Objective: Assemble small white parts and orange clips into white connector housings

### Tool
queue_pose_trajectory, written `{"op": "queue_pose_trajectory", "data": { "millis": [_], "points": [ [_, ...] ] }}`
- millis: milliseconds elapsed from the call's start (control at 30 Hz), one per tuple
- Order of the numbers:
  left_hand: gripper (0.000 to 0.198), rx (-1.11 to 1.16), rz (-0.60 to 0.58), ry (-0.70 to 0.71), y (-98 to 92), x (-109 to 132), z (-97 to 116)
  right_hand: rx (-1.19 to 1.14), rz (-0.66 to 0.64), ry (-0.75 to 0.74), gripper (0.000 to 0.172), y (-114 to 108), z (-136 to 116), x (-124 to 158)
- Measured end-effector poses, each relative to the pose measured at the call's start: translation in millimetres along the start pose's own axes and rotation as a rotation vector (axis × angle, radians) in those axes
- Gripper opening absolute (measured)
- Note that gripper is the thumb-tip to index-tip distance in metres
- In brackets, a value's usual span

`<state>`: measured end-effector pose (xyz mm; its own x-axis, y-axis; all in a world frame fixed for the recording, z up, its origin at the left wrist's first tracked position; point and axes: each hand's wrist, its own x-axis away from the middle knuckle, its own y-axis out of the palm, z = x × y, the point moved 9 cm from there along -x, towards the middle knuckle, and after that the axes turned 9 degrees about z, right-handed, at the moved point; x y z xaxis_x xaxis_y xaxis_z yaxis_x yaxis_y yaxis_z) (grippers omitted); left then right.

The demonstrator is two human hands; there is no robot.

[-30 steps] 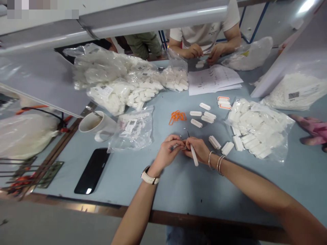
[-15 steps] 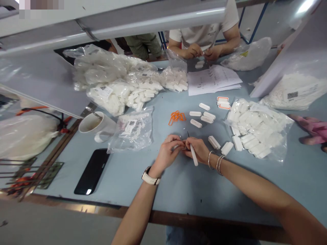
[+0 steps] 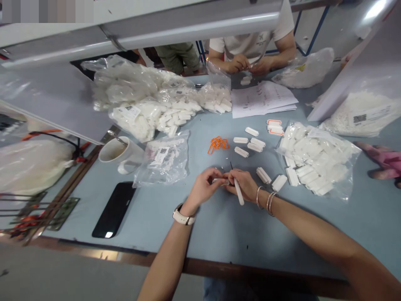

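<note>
My left hand (image 3: 205,184) pinches a small white plastic casing (image 3: 222,182) that is partly hidden by the fingers. My right hand (image 3: 243,185) meets it at the fingertips and grips a slim white-handled tool (image 3: 239,191) with a thin dark tip pointing away from me. Whether the tip touches the casing I cannot tell. Beyond the hands lies a heap of orange rectangular frames (image 3: 218,144). Several loose white casings (image 3: 256,145) rest to its right, and a stacked group with orange edging (image 3: 275,127) sits farther right.
An open plastic bag (image 3: 319,159) of white casings lies right. A flatter bag (image 3: 163,159), a mug with a spoon (image 3: 114,150) and a black phone (image 3: 113,209) are left. Filled bags (image 3: 140,92) and papers (image 3: 263,99) lie behind. A co-worker's hands (image 3: 250,65) work across the table.
My left hand has turned slightly and its fingers have shifted, so more of the casing shows. My right hand keeps the tool in nearly the same pose. The view has shifted a little.
</note>
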<state>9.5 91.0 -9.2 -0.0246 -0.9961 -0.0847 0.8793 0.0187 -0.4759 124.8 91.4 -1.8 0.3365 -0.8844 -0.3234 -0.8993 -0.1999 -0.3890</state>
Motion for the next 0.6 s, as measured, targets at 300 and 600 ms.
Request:
{"op": "queue_pose_trajectory", "data": {
  "millis": [300,600],
  "points": [
    [0.018,-0.481,0.228,0.347,-21.2,-9,0,0.001,-0.024,0.004,0.032,3,0,-1],
    [0.021,-0.613,0.191,0.333,-13.4,-16,3,0.006,-0.031,0.003,0.032,2,-2,-2]
  ]
}}
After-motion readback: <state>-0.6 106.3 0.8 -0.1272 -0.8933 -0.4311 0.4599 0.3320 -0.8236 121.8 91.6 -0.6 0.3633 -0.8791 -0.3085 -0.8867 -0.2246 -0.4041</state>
